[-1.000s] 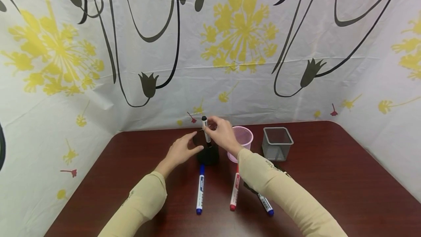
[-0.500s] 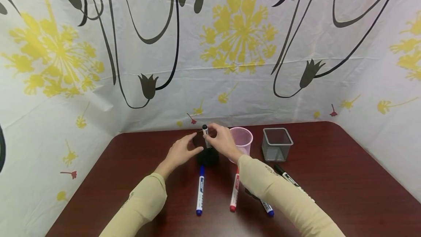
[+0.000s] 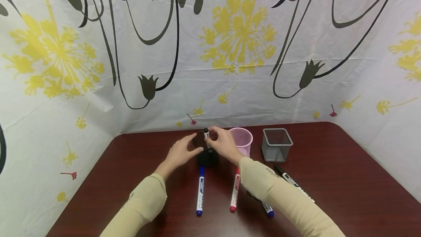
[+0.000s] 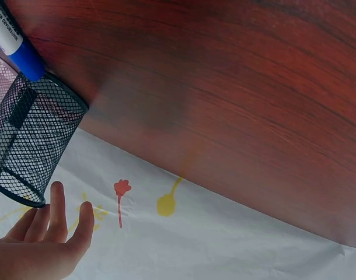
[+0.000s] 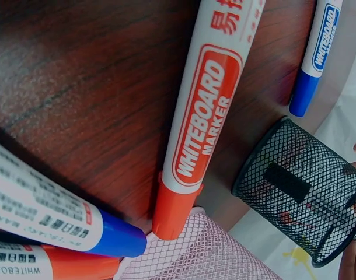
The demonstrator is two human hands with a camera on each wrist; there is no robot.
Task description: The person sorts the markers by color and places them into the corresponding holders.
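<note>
My right hand [image 3: 225, 142] pinches a black-capped whiteboard marker [image 3: 206, 134], which stands nearly upright in the mouth of a black mesh pen cup [image 3: 208, 159]. Its lower end is inside the cup. Around the cup's rim my left hand [image 3: 179, 153] spreads thumb and fingers, with the fingertips right at the edge. In the left wrist view, those fingers [image 4: 58, 204] extend loosely beside the mesh cup [image 4: 41, 131]. At its edge, the right wrist view catches only part of a hand by the cup [image 5: 306, 192].
A pink mesh cup [image 3: 241, 136] and a square grey mesh holder [image 3: 277, 145] stand to the right. On the wooden table [image 3: 131, 175] lie a blue marker [image 3: 200, 193], a red marker [image 3: 235, 193], a blue-ended marker [image 3: 268, 209] partly under my sleeve, and a black marker [image 3: 292, 181].
My right hand has moved down with the black-capped marker, which sits lower in the black cup. The left hand has stayed in place at the rim.
</note>
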